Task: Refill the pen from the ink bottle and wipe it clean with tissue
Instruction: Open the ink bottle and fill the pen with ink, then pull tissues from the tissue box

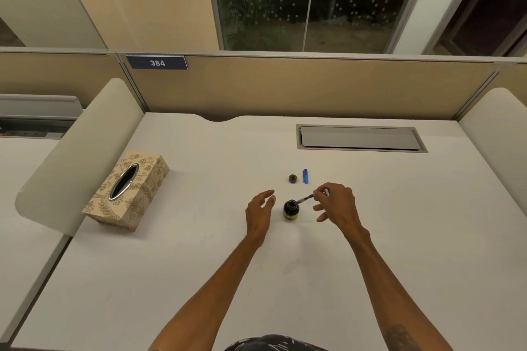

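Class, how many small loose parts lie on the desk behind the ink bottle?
2: the round bottle cap, just beyond the ink bottle, and the blue pen part close beside the cap, on the right. No others show.

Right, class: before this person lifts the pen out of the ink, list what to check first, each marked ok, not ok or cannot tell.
1. Upright, uncapped ink bottle: ok.
2. Tip of the pen in the bottle's mouth: ok.
3. Ink drawn into the pen: cannot tell.
4. Firm pinch by the right hand on the pen: ok.
5. Bottle steadied by the left hand: not ok, it is open beside the bottle, not touching.
6. Tissue out and ready: not ok, none shows outside the tissue box.
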A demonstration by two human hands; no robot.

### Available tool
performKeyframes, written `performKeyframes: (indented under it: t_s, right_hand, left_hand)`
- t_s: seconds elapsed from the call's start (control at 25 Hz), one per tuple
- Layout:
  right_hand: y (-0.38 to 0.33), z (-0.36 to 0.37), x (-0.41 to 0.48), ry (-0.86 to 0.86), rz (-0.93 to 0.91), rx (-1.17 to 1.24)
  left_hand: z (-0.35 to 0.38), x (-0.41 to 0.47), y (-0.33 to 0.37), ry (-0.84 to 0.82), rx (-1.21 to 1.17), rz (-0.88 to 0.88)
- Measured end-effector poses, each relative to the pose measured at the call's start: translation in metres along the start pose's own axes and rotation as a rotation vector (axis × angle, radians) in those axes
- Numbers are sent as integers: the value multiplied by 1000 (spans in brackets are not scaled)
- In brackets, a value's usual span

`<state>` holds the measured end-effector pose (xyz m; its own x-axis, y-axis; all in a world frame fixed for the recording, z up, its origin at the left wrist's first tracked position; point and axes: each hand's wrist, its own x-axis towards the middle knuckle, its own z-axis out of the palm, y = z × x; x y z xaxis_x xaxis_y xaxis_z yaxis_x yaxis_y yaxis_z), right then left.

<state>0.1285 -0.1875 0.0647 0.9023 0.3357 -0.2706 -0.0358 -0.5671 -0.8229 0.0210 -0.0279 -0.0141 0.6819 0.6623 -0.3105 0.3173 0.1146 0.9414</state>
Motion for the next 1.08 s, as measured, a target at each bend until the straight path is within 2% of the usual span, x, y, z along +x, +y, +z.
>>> performKeyframes:
  t_s: [0.12,0.24,0.4,0.56,0.76,1.08]
  right_hand:
    - [8,-3,-6,64,38,175]
    - [11,-10,-11,107,129,472]
    - [4,-9,-15,-25,291,1015]
    - [-7,2,-22,-195,336,1295]
    - [-11,25,-34,-314,406,1421]
    - [-31,46,-41,-372,395,1344]
  left_hand:
    - [2,-5,2,13,-31,-3]
    - [4,-9,6,52,-59,-41]
    - [6,-14,18,30,-144,17]
    - [9,-18,41,-59,-171,109]
    - [11,-18,68,-102,-209,198]
    - [0,-24,88,-65,-409,193]
